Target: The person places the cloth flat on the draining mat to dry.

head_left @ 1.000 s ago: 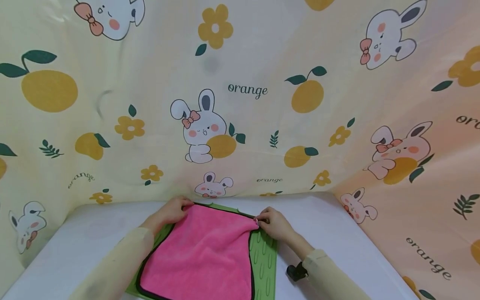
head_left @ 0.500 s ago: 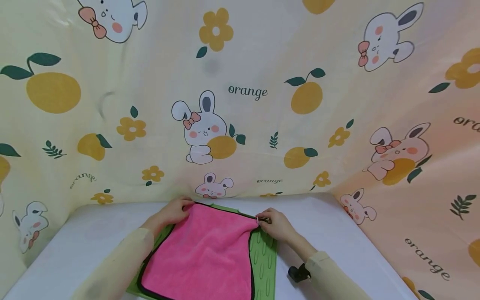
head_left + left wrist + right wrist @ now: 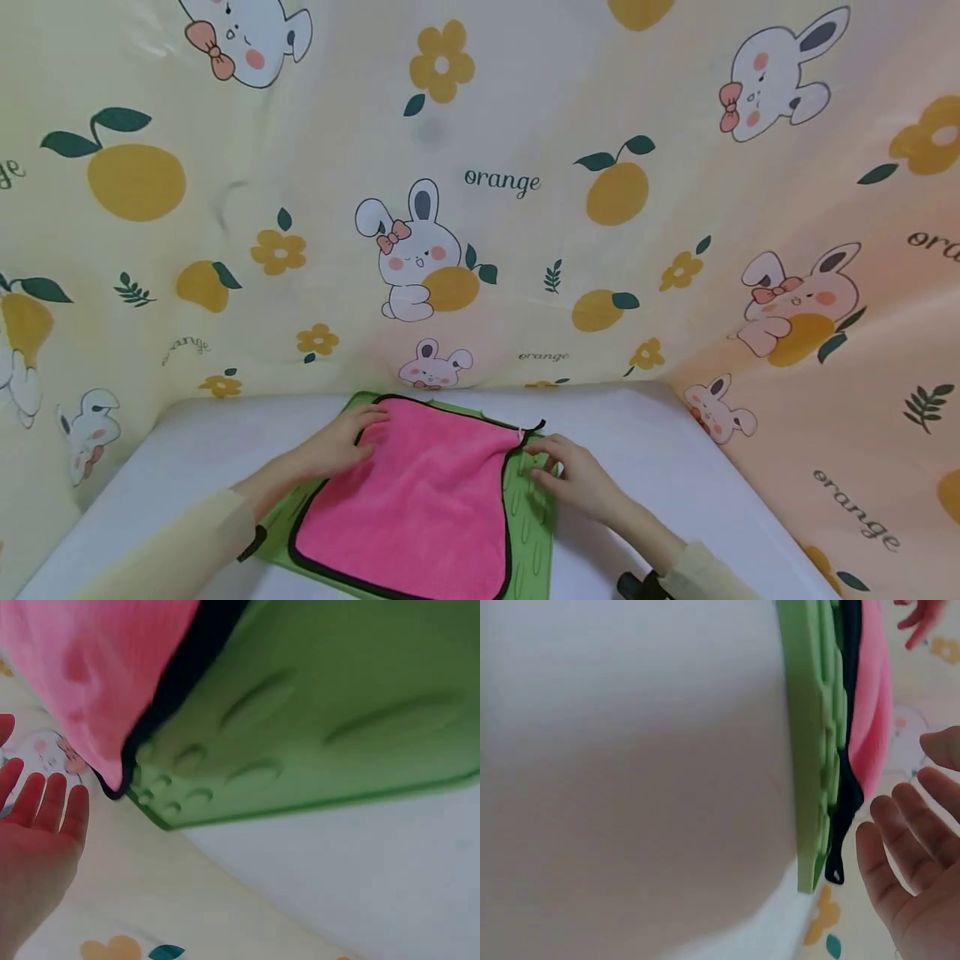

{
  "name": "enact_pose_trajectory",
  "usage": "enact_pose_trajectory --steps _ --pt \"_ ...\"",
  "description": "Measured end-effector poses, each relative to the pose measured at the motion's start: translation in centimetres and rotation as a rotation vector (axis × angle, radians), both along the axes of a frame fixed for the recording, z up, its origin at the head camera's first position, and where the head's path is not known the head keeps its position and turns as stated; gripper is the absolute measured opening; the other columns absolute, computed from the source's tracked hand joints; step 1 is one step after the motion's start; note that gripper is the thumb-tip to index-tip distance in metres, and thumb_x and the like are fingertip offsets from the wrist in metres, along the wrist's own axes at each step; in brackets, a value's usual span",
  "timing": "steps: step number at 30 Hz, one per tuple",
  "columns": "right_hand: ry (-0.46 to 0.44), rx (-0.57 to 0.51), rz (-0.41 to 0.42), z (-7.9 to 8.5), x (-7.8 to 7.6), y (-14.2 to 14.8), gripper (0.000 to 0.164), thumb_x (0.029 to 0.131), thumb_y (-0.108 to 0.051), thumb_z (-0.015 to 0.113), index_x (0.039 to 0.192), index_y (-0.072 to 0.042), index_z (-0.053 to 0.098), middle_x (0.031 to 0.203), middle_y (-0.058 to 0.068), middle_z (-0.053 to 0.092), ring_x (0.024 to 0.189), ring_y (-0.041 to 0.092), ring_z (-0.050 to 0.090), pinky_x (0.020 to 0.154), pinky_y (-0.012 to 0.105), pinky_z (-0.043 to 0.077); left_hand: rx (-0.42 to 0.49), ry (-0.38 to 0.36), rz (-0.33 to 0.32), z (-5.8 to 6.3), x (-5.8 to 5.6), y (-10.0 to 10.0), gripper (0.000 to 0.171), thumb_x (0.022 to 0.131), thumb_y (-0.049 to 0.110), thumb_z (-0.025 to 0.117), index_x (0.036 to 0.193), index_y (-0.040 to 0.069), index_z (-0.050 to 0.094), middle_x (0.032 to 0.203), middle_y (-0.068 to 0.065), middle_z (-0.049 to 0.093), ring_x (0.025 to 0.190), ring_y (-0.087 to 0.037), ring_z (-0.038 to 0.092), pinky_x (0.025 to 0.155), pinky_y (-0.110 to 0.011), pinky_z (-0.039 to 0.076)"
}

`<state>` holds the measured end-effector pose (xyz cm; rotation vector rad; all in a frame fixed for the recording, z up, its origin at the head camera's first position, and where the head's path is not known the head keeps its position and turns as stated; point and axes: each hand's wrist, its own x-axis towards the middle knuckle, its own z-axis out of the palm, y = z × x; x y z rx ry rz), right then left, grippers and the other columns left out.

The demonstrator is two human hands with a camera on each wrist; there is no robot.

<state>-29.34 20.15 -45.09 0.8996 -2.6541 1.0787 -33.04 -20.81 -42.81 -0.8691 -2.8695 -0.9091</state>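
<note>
A pink towel [image 3: 420, 500] with black edging lies spread over a green mat [image 3: 528, 517] that has raised oval bumps. From its far right corner a small black loop [image 3: 536, 427] sticks out past the mat. My left hand [image 3: 337, 442] hovers at the towel's upper left edge, fingers relaxed; the left wrist view shows that hand [image 3: 45, 840] beside the towel's corner, holding nothing. Just below the loop corner is my right hand [image 3: 581, 477], fingers loosely bent. In the right wrist view this hand [image 3: 922, 862] is apart from the loop, with nothing between its fingers.
The mat lies on a white table [image 3: 645, 450]. Behind and at the sides rises a cream curtain [image 3: 510, 250] printed with rabbits, oranges and flowers. Black straps [image 3: 639, 585] are at both wrists.
Both hands have let go of the towel's far corners and drawn back toward the body, the left one to the left. The loop and both far corners are now uncovered.
</note>
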Motion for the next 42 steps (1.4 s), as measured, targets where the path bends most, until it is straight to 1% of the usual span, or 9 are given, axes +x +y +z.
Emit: enact_pose_trajectory --steps 4,8,12,15,20,25,29,38,42 --pt "0.022 -0.017 0.1 -0.7 2.2 -0.1 0.03 0.095 -0.005 0.073 0.125 -0.001 0.068 0.119 0.012 0.066 0.086 0.007 0.062 0.063 0.022 0.053 0.027 -0.045 -0.01 -0.4 2.5 -0.3 0.048 0.097 0.001 0.066 0.144 -0.006 0.055 0.152 -0.025 0.047 0.142 -0.047 0.041 0.114 -0.065 0.036" --pt "0.055 -0.004 0.226 -1.3 4.3 -0.3 0.027 0.096 -0.004 0.073 0.123 -0.004 0.068 0.118 0.007 0.065 0.089 0.012 0.064 0.064 0.02 0.055 0.031 -0.095 0.0 -0.8 5.1 -1.3 0.045 0.098 0.004 0.068 0.143 0.001 0.059 0.151 -0.017 0.05 0.142 -0.043 0.044 0.113 -0.063 0.039" --pt "0.002 0.031 0.349 -1.4 6.1 -0.7 0.026 0.1 -0.007 0.069 0.125 -0.007 0.067 0.122 0.006 0.063 0.096 0.009 0.064 0.067 0.018 0.055 0.01 -0.024 -0.03 -1.1 7.2 -3.2 0.029 0.098 0.007 0.07 0.127 0.01 0.07 0.136 -0.007 0.061 0.128 -0.033 0.057 0.104 -0.052 0.051" --pt "-0.034 0.065 0.412 -1.4 7.2 -1.0 0.027 0.102 -0.01 0.067 0.128 -0.009 0.068 0.126 0.006 0.063 0.106 0.006 0.062 0.076 0.02 0.056 0.025 0.003 -0.093 -1.4 8.1 -4.9 0.018 0.097 0.008 0.072 0.114 0.015 0.075 0.119 0.002 0.066 0.11 -0.02 0.064 0.093 -0.04 0.057" --pt "0.027 0.133 0.489 -1.5 8.0 -1.8 0.026 0.102 -0.011 0.067 0.128 -0.012 0.068 0.126 0.004 0.065 0.117 0.011 0.062 0.093 0.028 0.056 0.061 -0.077 -0.172 -2.3 8.6 -7.1 0.013 0.095 0.014 0.076 0.107 0.018 0.076 0.104 0.01 0.065 0.095 -0.005 0.063 0.083 -0.028 0.058" --pt "0.148 0.186 0.537 -1.8 8.2 -2.6 0.02 0.101 -0.014 0.069 0.121 -0.015 0.072 0.121 -0.001 0.068 0.114 0.01 0.061 0.096 0.025 0.053 0.048 0.027 -0.261 -3.2 8.9 -7.9 0.012 0.09 0.018 0.081 0.101 0.019 0.076 0.102 0.009 0.067 0.093 -0.005 0.063 0.078 -0.029 0.057" --pt "0.216 0.199 0.544 -2.1 8.1 -2.9 0.013 0.099 -0.014 0.073 0.111 -0.017 0.075 0.115 -0.005 0.068 0.109 0.006 0.062 0.094 0.018 0.05 0.023 0.021 -0.275 -3.4 8.9 -8.2 0.011 0.088 0.019 0.083 0.098 0.022 0.078 0.103 0.011 0.067 0.096 -0.003 0.06 0.08 -0.029 0.056" --pt "0.165 0.169 0.542 -2.7 7.5 -3.4 0.009 0.098 -0.012 0.073 0.104 -0.018 0.074 0.108 -0.007 0.069 0.104 0.002 0.06 0.091 0.017 0.049 -0.021 -0.08 -0.257 -3.1 8.9 -8.8 0.018 0.08 0.026 0.089 0.096 0.023 0.08 0.108 0.011 0.066 0.102 -0.003 0.058 0.088 -0.031 0.055" --pt "0.118 0.138 0.533 -2.8 7.5 -3.5 0.009 0.099 -0.012 0.071 0.105 -0.018 0.073 0.107 -0.008 0.069 0.104 0.001 0.059 0.09 0.019 0.049 -0.034 -0.083 -0.258 -3.3 8.9 -8.9 0.019 0.078 0.028 0.09 0.094 0.025 0.079 0.109 0.011 0.065 0.103 -0.004 0.058 0.09 -0.031 0.054"
